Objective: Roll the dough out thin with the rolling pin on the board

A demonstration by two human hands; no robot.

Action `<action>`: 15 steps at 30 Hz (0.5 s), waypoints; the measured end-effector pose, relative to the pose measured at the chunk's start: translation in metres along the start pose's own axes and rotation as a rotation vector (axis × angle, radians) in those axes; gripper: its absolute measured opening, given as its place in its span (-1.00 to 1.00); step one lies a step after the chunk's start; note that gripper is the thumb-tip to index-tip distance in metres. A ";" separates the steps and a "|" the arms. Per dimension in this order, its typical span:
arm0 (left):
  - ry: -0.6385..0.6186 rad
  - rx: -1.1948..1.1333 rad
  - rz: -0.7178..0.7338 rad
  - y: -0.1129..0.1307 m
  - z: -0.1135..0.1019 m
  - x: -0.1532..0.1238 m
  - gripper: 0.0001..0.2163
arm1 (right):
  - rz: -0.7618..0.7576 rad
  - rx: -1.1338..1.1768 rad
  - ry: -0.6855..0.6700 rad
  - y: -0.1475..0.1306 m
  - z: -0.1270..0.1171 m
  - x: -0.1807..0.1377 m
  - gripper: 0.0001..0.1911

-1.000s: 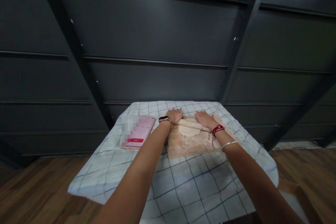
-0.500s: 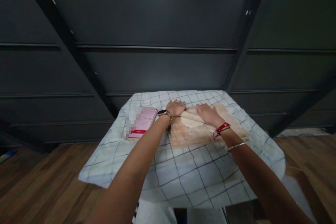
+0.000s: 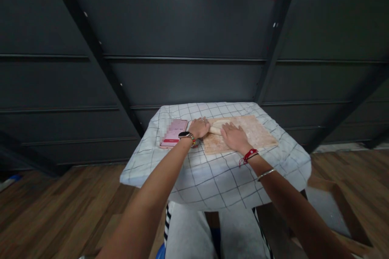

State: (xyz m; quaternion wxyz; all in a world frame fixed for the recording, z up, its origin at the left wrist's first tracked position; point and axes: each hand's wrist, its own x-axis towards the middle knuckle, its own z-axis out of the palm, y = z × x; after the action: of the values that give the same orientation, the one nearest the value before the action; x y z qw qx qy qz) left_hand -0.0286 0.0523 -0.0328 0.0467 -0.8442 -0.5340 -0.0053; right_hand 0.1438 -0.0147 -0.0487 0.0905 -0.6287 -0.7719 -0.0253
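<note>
My left hand (image 3: pixel 199 128) lies with its fingers stretched out over the left end of a pale rolling pin (image 3: pixel 215 130). My right hand (image 3: pixel 235 136) rests flat on the pin's right part, fingers straight and a little apart. Under and behind the pin, a thin sheet of pale dough (image 3: pixel 221 122) shows in part; my hands and the pin cover the remainder. The dough lies on a floured, light wooden board (image 3: pixel 258 133). A watch and beads are on my left wrist, red cords and a bangle on my right.
Left of the board, a pink phone (image 3: pixel 174 131) lies on the white checked tablecloth (image 3: pixel 212 174). Close behind the table stands a dark panelled wall (image 3: pixel 188 81). An open cardboard box (image 3: pixel 331 210) is on the floor at the lower right.
Both hands have come nearer to me with the rolling pin, which now covers the dough's near part. The camera view has shifted, showing more of my legs.
</note>
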 end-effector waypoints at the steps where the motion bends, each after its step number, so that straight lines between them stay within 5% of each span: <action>1: 0.004 -0.025 -0.011 0.000 0.001 -0.002 -0.60 | -0.009 -0.007 0.020 -0.002 0.001 -0.004 -0.41; 7: 0.019 -0.099 -0.031 -0.004 0.009 0.001 -0.56 | -0.144 -0.062 0.050 0.007 -0.001 -0.003 -0.45; 15: 0.049 -0.078 -0.100 -0.004 0.008 0.058 -0.63 | -0.102 0.006 -0.097 0.044 -0.015 0.060 -0.46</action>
State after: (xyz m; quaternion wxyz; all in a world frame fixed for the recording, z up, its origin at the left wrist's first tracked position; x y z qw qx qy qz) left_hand -0.0076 0.1072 -0.0372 0.0266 -0.8172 -0.5737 -0.0491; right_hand 0.1766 0.0500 -0.0271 0.0532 -0.5889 -0.8065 0.0029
